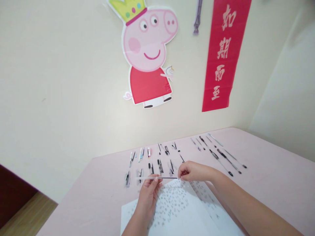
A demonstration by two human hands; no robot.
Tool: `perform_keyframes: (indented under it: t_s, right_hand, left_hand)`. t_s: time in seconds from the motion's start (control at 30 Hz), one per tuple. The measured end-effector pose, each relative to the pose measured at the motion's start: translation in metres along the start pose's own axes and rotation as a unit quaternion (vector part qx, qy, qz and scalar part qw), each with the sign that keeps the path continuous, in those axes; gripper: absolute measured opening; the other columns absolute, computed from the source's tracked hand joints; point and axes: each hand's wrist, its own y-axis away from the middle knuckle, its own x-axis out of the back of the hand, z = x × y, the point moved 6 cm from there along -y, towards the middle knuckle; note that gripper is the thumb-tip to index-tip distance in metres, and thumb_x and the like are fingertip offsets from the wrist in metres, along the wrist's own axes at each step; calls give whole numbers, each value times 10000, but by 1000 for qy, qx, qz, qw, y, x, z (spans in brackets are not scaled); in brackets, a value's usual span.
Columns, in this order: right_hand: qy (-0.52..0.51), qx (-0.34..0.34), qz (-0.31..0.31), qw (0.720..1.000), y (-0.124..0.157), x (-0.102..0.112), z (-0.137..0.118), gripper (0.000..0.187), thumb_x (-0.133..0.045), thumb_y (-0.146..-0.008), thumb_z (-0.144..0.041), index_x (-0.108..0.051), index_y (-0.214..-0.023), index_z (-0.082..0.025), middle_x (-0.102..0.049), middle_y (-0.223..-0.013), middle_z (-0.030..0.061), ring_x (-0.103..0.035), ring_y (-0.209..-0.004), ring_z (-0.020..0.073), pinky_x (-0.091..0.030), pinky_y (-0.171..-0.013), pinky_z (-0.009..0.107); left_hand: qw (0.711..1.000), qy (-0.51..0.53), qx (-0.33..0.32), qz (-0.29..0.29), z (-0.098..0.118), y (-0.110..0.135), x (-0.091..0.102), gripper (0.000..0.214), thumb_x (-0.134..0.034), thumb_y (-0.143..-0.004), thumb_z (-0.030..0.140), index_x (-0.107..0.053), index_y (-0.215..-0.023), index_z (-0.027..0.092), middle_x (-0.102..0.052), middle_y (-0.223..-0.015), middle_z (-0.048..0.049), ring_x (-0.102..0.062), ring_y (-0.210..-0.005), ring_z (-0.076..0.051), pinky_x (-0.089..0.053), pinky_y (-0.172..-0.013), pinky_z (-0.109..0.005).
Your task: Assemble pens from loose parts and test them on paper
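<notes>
Above the near paper, my left hand (149, 191) pinches a thin pen refill (169, 178) between thumb and fingers. Its dark length stretches to the right, while a pale, translucent section sticks out to the left of my thumb. I cannot tell whether that pale part is the refill's own tube or a clear barrel around it. My right hand (188, 171) has its fingertips closed at the refill's right end, hiding the tip. Under both hands lies a white paper (172, 209) covered with small dark marks. Just beyond my right fingers is a short black stick (182, 158).
Pens and pen parts, several with clear barrels (127, 179), lie in loose rows across the pink table (98, 193). Longer assembled pens (228, 160) rest at the right. Behind the table, the wall carries a cartoon pig cutout (150, 85) and a red banner (221, 65).
</notes>
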Motion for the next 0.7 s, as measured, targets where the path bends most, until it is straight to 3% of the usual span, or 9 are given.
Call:
perform_keyframes:
  t_s: [0.27, 0.4, 0.53, 0.7]
  right_hand:
    - [-13, 61, 38, 997, -6, -6, -6, 293, -503, -623, -55, -660, -858, -134, -525, -613, -25, -457, -554, 86, -339, -498, 180]
    - [-123, 90, -1, 988, -9, -19, -10, 305, -547, -634, -65, -626, -916, -149, -525, -663, -36, -481, -588, 81, -367, -545, 191]
    - [-253, 106, -58, 960, -14, -33, -11, 400, -612, -651, -111, -571, -1045, -165, -556, -708, -36, -531, -608, 82, -413, -593, 222]
    - [-311, 109, -48, 943, -22, -41, -4, 439, -657, -666, -174, -544, -1089, -164, -568, -681, -39, -531, -552, 74, -418, -535, 210]
  left_hand:
    - [998, -11, 36, -41, -3, 3, -8, 136, -696, -693, 105, -655, -821, 125, -696, -846, -73, -648, -757, -120, -533, -691, -196]
    - [996, 4, 56, -66, -4, 6, -12, 136, -698, -690, 99, -650, -815, 123, -697, -835, -70, -651, -744, -120, -537, -684, -196]
    - [994, 18, 69, -80, -3, 9, -14, 146, -708, -686, 124, -642, -816, 120, -696, -817, -65, -658, -722, -121, -537, -673, -194]
    - [990, 13, 96, -101, -4, 15, -19, 169, -726, -667, 128, -635, -808, 116, -698, -771, -65, -663, -698, -123, -534, -647, -186]
